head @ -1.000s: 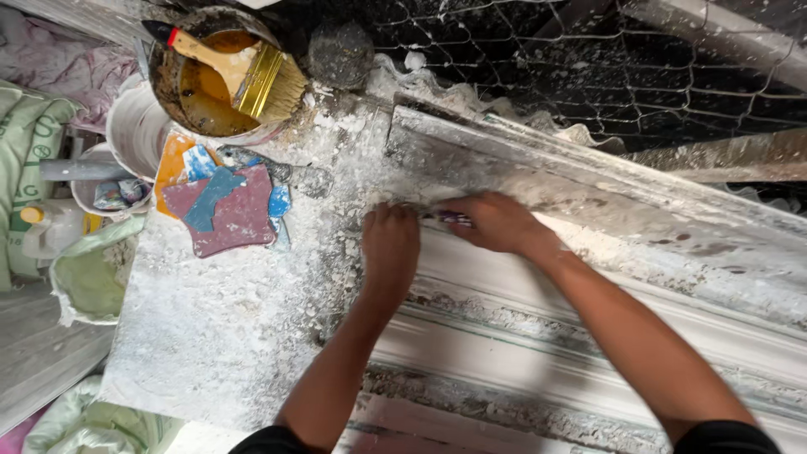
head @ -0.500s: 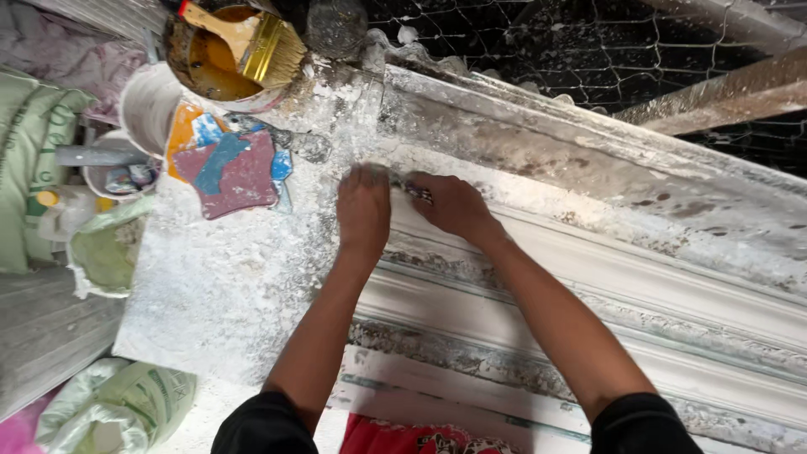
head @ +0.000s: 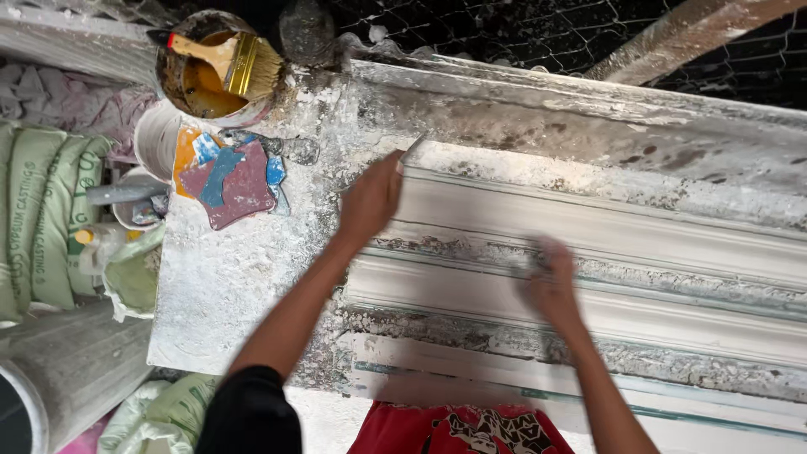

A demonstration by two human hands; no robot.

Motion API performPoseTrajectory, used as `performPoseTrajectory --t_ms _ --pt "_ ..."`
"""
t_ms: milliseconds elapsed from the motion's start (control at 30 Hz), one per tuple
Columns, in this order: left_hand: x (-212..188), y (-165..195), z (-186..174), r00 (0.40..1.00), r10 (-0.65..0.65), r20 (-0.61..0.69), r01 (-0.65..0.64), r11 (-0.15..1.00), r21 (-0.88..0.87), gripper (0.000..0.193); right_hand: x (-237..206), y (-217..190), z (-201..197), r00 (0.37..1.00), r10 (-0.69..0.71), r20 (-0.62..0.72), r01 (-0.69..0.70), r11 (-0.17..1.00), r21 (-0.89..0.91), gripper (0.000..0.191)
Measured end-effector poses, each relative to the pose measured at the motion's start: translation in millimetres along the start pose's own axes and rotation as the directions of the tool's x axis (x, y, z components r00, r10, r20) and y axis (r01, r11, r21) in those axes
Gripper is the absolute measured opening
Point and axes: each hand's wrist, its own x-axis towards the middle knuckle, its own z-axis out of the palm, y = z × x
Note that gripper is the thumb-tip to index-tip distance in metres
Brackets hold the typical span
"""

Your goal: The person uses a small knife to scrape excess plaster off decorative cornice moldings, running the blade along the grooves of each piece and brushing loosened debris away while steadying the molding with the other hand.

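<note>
A long white plaster moulding (head: 605, 244) with stepped ridges lies on a dust-covered table (head: 227, 286). My left hand (head: 370, 197) rests at the moulding's left end, closed on a thin metal blade (head: 412, 150) whose tip points up and right at the top corner. Further right, my right hand (head: 551, 286) presses on a rough, crumbly groove of the moulding. It is blurred, so its grip does not show.
A bucket of orange-brown liquid with a paintbrush (head: 231, 63) stands at the table's far left corner. Coloured plastic scrapers (head: 227, 172) lie beside it. Off the table to the left are a white cup (head: 155, 134), green sacks (head: 42, 219) and a grey pipe (head: 59, 378). Wire mesh (head: 504, 29) lies behind.
My right hand has left the left hand and slid to the right along the moulding. My left hand stays at the moulding's left end with the blade.
</note>
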Motion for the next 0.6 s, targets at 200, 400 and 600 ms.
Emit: performPoseTrajectory --t_ms 200,400,600 --pt "65 -61 -70 0.798 0.231 0.556 -0.591 0.481 0.648 0.025 -94 118 -95 0.853 0.464 -0.238 -0.515 0.821 -0.246 0.041" --pt "102 -46 -89 0.577 0.191 0.794 -0.81 0.255 0.528 0.043 -98 136 -88 0.896 0.367 -0.251 -0.441 0.8 -0.407 0.057" --pt "125 3 -20 0.488 0.206 0.848 -0.872 0.15 0.466 0.04 -87 118 -96 0.86 0.441 -0.256 -0.507 0.793 -0.339 0.059"
